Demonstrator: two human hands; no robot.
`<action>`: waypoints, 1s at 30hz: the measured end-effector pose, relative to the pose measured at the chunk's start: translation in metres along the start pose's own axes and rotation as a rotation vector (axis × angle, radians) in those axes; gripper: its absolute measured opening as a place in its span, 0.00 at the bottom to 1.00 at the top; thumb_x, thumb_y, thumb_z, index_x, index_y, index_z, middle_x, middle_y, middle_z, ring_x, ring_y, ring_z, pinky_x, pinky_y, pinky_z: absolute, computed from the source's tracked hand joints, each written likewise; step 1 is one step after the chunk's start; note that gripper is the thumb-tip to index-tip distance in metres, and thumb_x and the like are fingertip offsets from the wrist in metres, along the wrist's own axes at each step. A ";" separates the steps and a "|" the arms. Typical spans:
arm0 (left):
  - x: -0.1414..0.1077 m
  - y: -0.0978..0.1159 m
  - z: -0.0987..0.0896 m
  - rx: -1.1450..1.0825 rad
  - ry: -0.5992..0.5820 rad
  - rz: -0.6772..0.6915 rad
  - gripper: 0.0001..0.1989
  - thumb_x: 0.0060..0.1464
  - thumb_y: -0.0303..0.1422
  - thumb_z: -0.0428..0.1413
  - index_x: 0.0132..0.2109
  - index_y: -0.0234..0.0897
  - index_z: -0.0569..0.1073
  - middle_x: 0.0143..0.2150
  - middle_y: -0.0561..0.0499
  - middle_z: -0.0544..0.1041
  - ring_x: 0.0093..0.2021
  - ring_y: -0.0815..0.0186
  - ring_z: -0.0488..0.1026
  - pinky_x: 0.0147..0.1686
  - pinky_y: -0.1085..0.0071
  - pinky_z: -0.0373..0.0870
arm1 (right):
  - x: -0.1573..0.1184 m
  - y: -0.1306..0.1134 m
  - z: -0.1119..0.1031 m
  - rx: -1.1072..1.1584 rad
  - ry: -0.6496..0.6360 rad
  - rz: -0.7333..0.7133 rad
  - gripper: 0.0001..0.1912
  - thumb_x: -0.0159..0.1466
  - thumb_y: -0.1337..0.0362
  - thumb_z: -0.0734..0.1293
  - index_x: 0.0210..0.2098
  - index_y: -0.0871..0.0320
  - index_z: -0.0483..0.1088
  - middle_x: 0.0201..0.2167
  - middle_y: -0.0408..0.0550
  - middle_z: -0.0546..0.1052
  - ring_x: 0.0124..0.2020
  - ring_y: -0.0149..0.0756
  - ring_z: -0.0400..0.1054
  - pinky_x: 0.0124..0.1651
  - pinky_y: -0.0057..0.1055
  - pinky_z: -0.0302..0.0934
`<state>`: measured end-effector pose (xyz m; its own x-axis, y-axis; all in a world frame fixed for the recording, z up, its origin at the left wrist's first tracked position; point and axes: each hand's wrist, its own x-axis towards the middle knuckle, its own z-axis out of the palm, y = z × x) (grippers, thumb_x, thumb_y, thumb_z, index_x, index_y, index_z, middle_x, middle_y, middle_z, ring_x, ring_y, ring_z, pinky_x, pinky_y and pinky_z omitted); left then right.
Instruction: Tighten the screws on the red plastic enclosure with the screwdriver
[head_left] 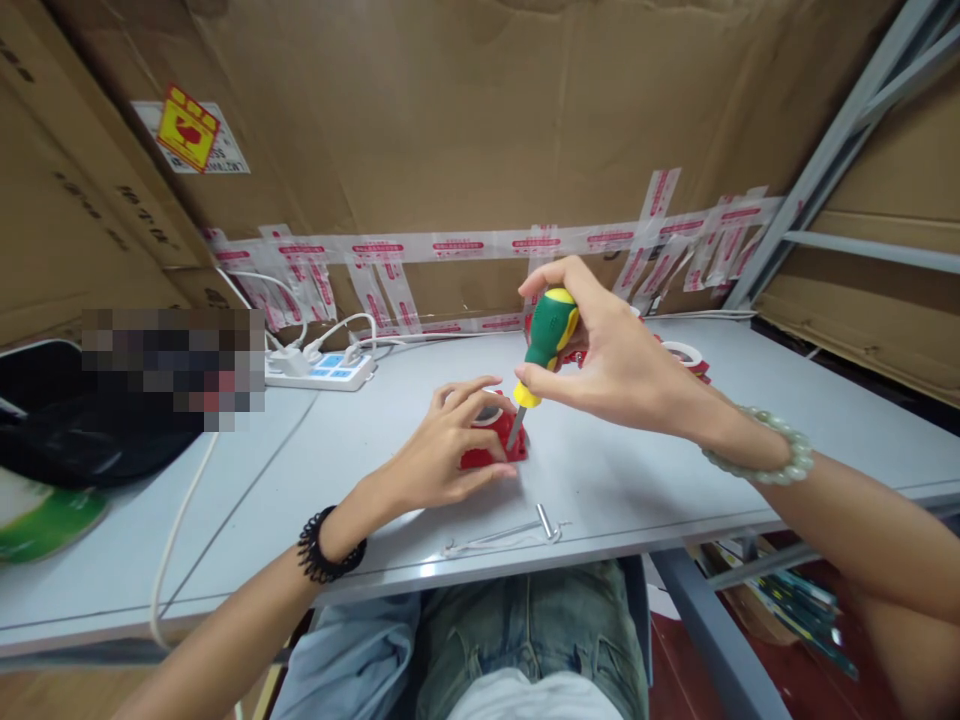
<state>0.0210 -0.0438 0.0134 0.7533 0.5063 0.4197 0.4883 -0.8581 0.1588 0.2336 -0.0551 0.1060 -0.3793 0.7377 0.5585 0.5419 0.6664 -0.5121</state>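
My right hand (pixel 600 350) grips a screwdriver (pixel 549 330) with a green and yellow handle, its shaft slanting down to a red part (pixel 480 452) on the table. The tip meets the corner of that part, though exactly what it touches is too small to make out. Spread over the red part and steadying it is my left hand (pixel 442 445), thumb and fingers on either side. A white ring shows on top of the part between the fingers. Near the table's front edge lie a small metal cylinder (pixel 544 520) and a thin white cord (pixel 487 543).
More red parts with a white ring (pixel 681 354) stand behind my right hand. A white power strip (pixel 330 371) with plugs and cables is at the back left, beside a black bag-like item (pixel 97 430). Cardboard (pixel 450 130) walls the back; a metal frame (pixel 832 150) rises at right.
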 end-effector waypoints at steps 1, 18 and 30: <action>0.000 0.002 0.001 -0.009 -0.036 0.007 0.13 0.58 0.45 0.58 0.33 0.42 0.80 0.57 0.44 0.70 0.68 0.46 0.54 0.61 0.47 0.53 | 0.001 0.001 -0.002 0.009 0.011 0.005 0.24 0.54 0.64 0.70 0.49 0.52 0.60 0.32 0.41 0.70 0.29 0.32 0.67 0.29 0.31 0.63; -0.001 -0.009 -0.003 0.071 0.039 -0.151 0.16 0.54 0.41 0.58 0.46 0.37 0.69 0.54 0.39 0.70 0.59 0.49 0.65 0.58 0.47 0.58 | 0.017 0.028 -0.009 -0.100 0.200 0.003 0.22 0.53 0.61 0.70 0.45 0.53 0.60 0.27 0.38 0.67 0.23 0.28 0.61 0.26 0.31 0.59; -0.002 -0.029 0.002 -0.151 -0.108 -0.318 0.34 0.55 0.49 0.57 0.62 0.39 0.59 0.61 0.40 0.69 0.54 0.52 0.73 0.51 0.57 0.71 | 0.032 0.052 0.021 -0.101 0.097 0.062 0.19 0.52 0.63 0.66 0.42 0.54 0.58 0.27 0.40 0.69 0.25 0.32 0.61 0.31 0.32 0.58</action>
<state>0.0058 -0.0202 0.0064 0.6204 0.7488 0.2330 0.6407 -0.6553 0.4000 0.2338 0.0055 0.0842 -0.2714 0.7597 0.5909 0.6367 0.6022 -0.4817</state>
